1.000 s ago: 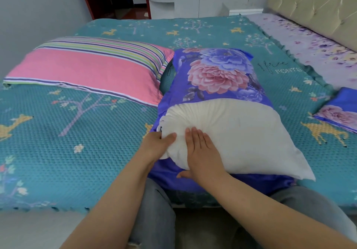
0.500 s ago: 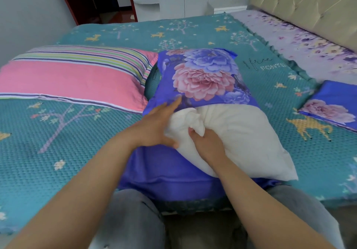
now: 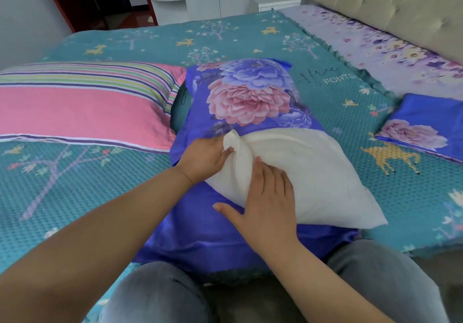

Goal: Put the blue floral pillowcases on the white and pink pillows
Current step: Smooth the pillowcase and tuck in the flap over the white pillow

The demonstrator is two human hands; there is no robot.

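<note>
since half a second ago the right hand (image 3: 269, 197) has uncurled to lie flat with straight fingers on the soft white pillow (image 3: 308, 172), whose puckered corner the left hand (image 3: 205, 156) now pinches beside the satiny blue floral pillowcase (image 3: 250, 97) half covering it, right of the striped pink pillow (image 3: 82, 112).

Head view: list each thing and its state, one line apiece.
white pillow: partly inside the case
blue floral pillowcase: half on
pink pillow: bare, lying flat
second pillowcase: folded, unused
left hand: grips pillow corner
right hand: presses flat on pillow
</note>
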